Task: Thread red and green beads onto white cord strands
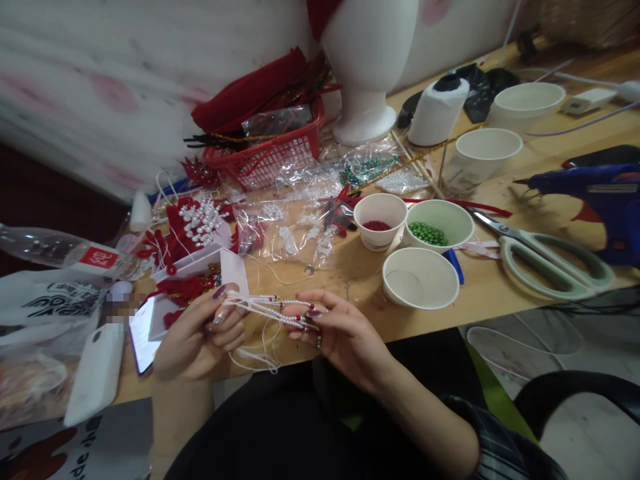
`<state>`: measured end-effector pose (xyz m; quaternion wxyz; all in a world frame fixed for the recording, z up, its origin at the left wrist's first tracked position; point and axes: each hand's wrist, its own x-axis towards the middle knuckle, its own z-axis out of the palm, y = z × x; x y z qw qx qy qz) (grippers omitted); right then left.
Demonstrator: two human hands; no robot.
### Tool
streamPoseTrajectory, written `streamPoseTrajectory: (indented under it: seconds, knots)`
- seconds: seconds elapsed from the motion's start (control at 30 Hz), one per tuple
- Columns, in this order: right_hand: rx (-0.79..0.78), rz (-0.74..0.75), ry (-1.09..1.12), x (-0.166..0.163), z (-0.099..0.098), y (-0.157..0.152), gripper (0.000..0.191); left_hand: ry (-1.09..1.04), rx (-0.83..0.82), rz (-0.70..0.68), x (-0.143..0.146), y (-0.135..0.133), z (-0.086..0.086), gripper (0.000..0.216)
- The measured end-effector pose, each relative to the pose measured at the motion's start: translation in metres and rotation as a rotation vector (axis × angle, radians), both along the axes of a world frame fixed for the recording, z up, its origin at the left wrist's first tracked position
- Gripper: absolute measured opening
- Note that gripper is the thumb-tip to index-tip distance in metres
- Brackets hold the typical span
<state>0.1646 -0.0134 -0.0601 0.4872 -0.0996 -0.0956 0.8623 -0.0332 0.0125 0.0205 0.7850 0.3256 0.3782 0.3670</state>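
Observation:
Several strands of small white beads with a few red ones (280, 307) stretch between my two hands above the table's front edge. My left hand (205, 330) is closed, pinching the white cord ends of the strands. On the other side, my right hand (345, 333) has its fingers closed around the beaded ends, the thumb resting on them. Loose white cord (263, 363) hangs below the strands. Just behind my left hand stands a white box (235, 270) with red and gold pieces in it. To the right are paper cups, one with red beads (377, 226) and one with green beads (429, 233).
Scissors (545, 260) and a blue glue gun (590, 193) lie at the right. A red basket (280, 157) and a white mannequin stand (367, 80) are at the back. A plastic bottle (70, 253) and a phone (145, 337) lie at the left. Clear bags (300, 230) cover the middle.

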Motion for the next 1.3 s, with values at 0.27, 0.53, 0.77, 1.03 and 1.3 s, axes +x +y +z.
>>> streamPoseTrajectory:
  seconds: [0.27,0.53,0.77,1.03,1.3]
  knots:
    - [0.001,0.001,-0.028,0.0030,0.0047,-0.0002,0.023,-0.027,0.011,-0.021,-0.0003,-0.0014,0.0015,0.028]
    - [0.017,0.003,-0.033,0.0007,0.0029,0.0003,0.039,-0.032,0.006,-0.023,-0.0010,-0.0013,-0.0004,0.028]
    - [-0.007,0.007,-0.061,0.0003,0.0018,0.0000,0.028,-0.027,0.010,-0.021,-0.0006,-0.0017,0.0000,0.028]
    - [0.015,0.026,-0.037,0.0026,0.0007,0.0000,0.036,0.000,0.007,-0.009,-0.0007,-0.0024,0.0007,0.029]
    - [0.017,0.022,-0.048,0.0024,-0.0005,-0.0003,0.033,0.019,0.008,-0.020,0.0014,-0.0015,0.0022,0.031]
